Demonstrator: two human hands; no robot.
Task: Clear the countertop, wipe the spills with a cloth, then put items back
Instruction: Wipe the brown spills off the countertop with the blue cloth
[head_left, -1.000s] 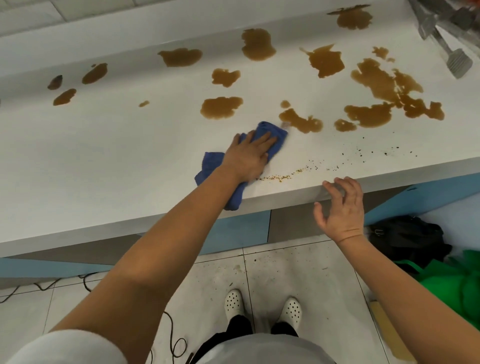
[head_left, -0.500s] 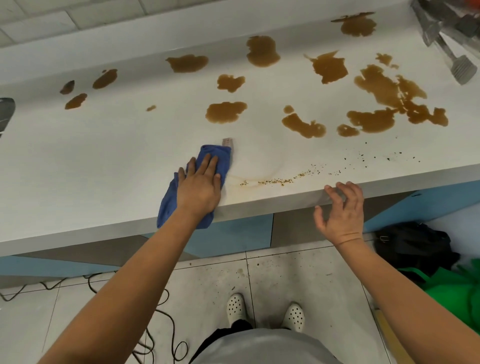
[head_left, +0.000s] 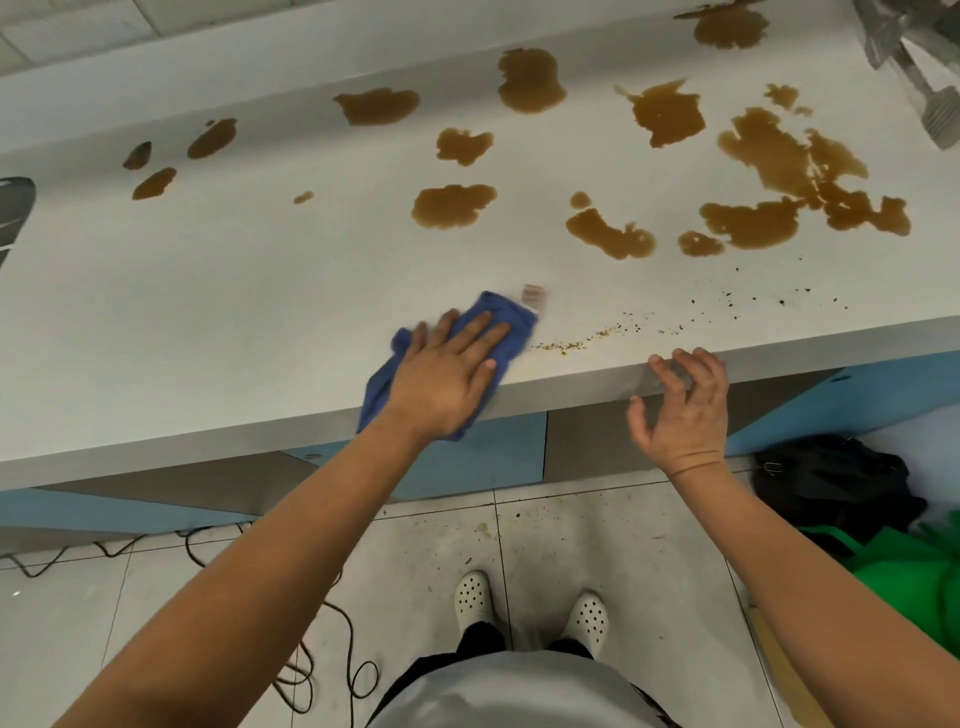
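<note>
Your left hand (head_left: 447, 376) presses flat, fingers spread, on the blue cloth (head_left: 501, 325) at the worktop's (head_left: 208, 312) near edge. Your right hand (head_left: 683, 408) hovers off that edge, fingers loosely curled, holding nothing. Brown spills (head_left: 454, 205) cover the far side; crumbs (head_left: 566, 344) lie right of the cloth.

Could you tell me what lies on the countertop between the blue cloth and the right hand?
In the head view, a trail of small crumbs lies between the blue cloth and the right hand.

The left hand (head_left: 447, 376) has slid the cloth (head_left: 498, 317) rightward along the edge.
</note>
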